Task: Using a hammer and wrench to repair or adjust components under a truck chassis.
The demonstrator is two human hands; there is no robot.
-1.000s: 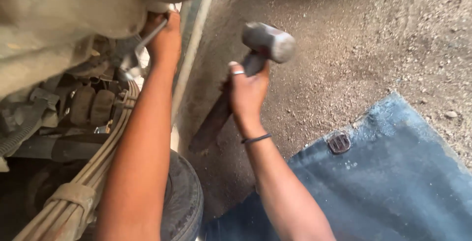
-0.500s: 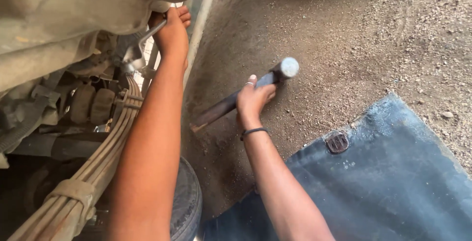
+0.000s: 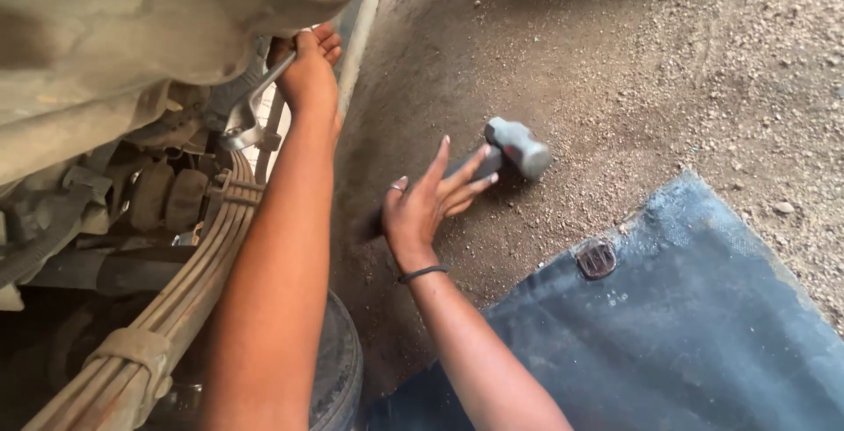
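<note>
My left hand (image 3: 308,71) is shut on the handle of a metal wrench (image 3: 251,110) whose ring end sits on a fitting above the leaf springs (image 3: 189,282) under a vehicle. My right hand (image 3: 431,202) hovers open, fingers spread, just above the dirt ground. A short sledge hammer (image 3: 519,145) with a grey steel head lies on the ground right beyond its fingertips, its handle partly hidden behind the fingers.
A dusty blue mat (image 3: 668,334) with a small dark tag covers the ground at the lower right. A tyre (image 3: 338,369) shows below my left forearm. The vehicle's underbody (image 3: 132,36) fills the upper left. Gravel is scattered at the right.
My right hand lowered the hammer from a raised position to the ground and let go of it, fingers now spread. My left hand stayed on the wrench.
</note>
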